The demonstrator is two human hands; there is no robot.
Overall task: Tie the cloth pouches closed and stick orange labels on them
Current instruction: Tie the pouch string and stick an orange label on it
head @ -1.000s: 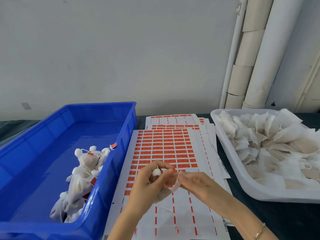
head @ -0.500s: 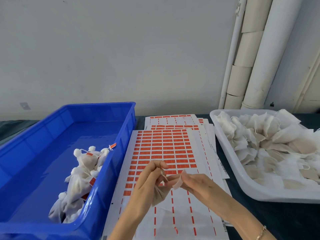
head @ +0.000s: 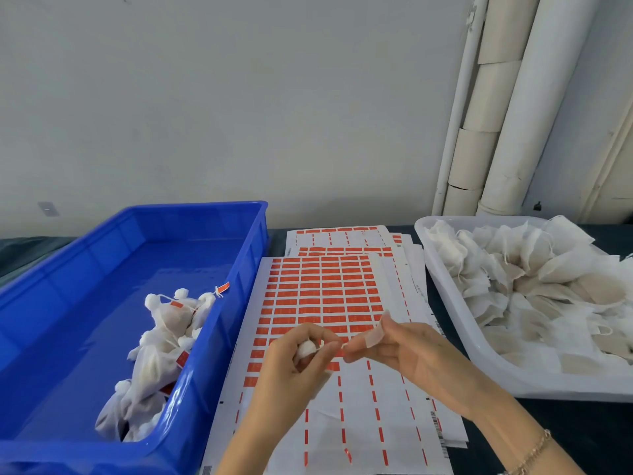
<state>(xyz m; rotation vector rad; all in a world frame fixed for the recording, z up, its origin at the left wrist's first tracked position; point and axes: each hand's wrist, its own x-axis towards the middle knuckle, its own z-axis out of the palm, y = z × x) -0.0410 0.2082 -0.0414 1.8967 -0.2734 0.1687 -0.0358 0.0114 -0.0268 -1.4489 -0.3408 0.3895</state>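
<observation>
A small white cloth pouch (head: 306, 349) is being gripped in the curled left hand (head: 291, 370), over the white sheet of orange rectangular labels (head: 322, 296). A pale flat tab (head: 375, 334), prob. a label, is being pinched by the right hand (head: 411, 354), fingertips of both hands nearly meeting. Labelling is judged to be in hand; next, the tab needs pressing onto the pouch cord. Finished pouches (head: 161, 337) are lying in the blue plastic bin (head: 205, 206), untied ones (head: 513, 275) in the white plastic tray (head: 445, 296)

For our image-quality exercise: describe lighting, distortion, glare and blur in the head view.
Head view: soft, even lighting, faint shadows; wide-angle lens tilts the pipes; sheen on the blue bin floor; left hand and right hand, holding the pouch, slightly motion-blurred.
</observation>
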